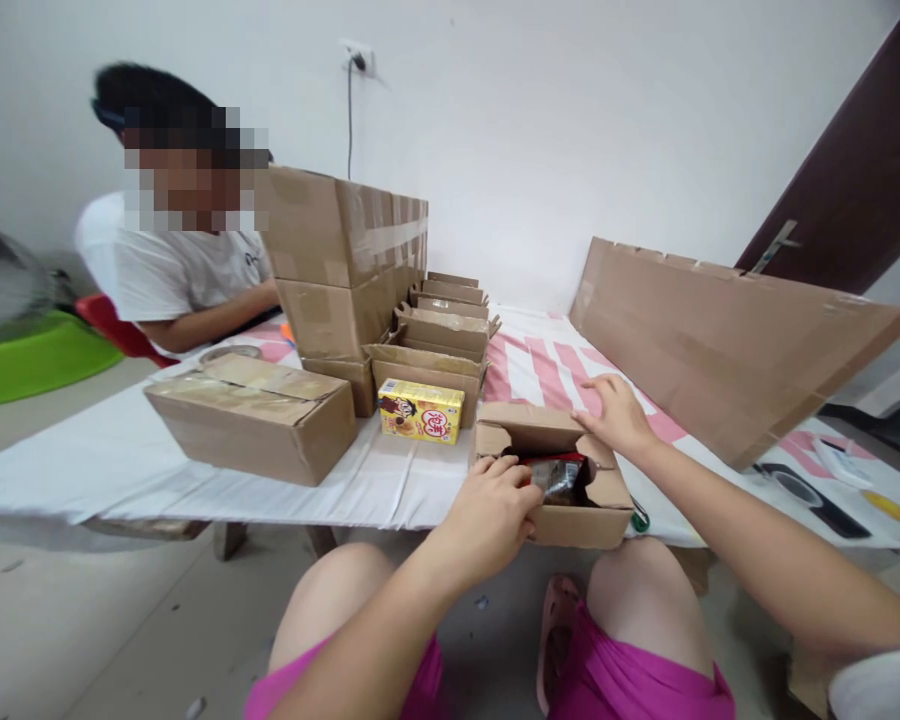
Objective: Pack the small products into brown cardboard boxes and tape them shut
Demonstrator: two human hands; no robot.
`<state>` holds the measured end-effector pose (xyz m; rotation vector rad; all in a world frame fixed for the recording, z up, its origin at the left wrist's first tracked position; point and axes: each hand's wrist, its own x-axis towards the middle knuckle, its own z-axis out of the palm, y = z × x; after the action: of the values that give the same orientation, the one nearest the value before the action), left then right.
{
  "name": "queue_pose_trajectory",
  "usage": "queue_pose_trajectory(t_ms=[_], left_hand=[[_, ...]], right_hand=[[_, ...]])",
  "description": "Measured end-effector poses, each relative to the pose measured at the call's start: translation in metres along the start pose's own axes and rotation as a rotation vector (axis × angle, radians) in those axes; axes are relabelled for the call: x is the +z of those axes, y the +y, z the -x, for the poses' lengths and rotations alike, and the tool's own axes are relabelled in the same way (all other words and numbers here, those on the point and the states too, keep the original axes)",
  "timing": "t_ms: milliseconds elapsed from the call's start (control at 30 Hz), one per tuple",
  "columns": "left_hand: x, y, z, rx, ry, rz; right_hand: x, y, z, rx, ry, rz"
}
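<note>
So there's a small open cardboard box (581,527) sitting at the near edge of the table (375,500), right in front of the person's knees, with its flaps up and a dark, shiny packet (559,482) with a bit of red along the top lying inside. Left hand (495,500) is over the box's left side, fingers curled down over the opening; can't really tell from this angle if they're pinching anything. Right hand (613,412) is at the far right corner, thumb and fingers spread apart, thumb by the far flap. Just left of all that is a yellow snack carton (420,412), then a taped-up cardboard box (251,420) further left. Behind the carton runs a row of open-topped boxes (439,362), right beside a tall stack of sealed boxes (334,300). Big cardboard sheet (720,350) leans upright over on the right, and a co-worker in a white T-shirt (172,265) sits behind the stack on the left.
</note>
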<state>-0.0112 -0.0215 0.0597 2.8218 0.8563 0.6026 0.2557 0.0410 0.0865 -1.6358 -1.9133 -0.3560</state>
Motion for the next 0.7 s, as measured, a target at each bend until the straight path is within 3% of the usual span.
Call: queue_pose_trajectory(t_ms=[67,133,233,300,467,600,700], left_hand=[[0.000,0.002,0.002,0.011,-0.019,0.007],[0.001,0.004,0.003,0.011,-0.013,-0.001],[0.006,0.003,0.004,-0.042,0.077,-0.075],[0.006,0.000,0.004,-0.117,0.144,-0.136],[-0.004,-0.022,0.001,-0.307,0.167,-0.094],[-0.009,-0.044,-0.001,-0.272,0.187,0.146],[-0.006,-0.057,-0.002,-0.242,0.210,0.290]], right_hand=[[0.001,-0.006,0.001,-0.067,-0.085,0.010],[0.002,-0.013,0.006,-0.067,-0.278,-0.041],[0.002,-0.019,0.016,-0.060,-0.539,-0.030],[0.002,-0.020,0.021,-0.043,-0.619,0.062],[0.005,-0.017,0.023,-0.008,-0.657,0.139],[0.002,-0.015,0.019,-0.060,-0.535,-0.031],[-0.007,-0.008,0.015,0.029,-0.412,-0.189]])
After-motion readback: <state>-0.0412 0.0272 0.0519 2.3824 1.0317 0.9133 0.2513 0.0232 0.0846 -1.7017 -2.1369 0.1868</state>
